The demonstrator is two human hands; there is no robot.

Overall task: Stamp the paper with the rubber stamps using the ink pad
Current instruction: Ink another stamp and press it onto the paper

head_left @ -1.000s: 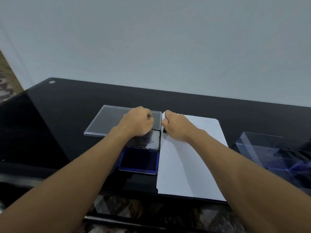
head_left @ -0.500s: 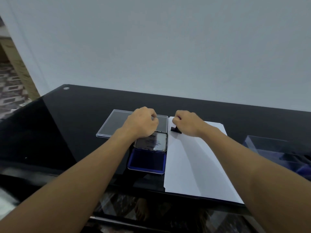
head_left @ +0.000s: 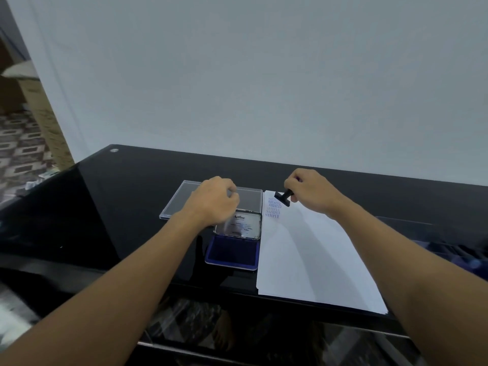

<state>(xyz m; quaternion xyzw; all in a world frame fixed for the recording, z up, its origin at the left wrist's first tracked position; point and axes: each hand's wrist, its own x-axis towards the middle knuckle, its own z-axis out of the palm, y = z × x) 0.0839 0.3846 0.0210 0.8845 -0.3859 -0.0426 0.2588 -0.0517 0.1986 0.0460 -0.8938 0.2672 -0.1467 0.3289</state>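
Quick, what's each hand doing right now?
Left hand: fingers curled by the ink pad lid; cannot tell if it holds anything.
Right hand: holding the rubber stamp over the paper.

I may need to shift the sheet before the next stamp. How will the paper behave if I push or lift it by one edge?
The paper lies thin and flat, so it is probably light and floppy, drooping if lifted by one edge. The black table looks glossy, so a push would likely make it slide rather than buckle, perhaps skewing.
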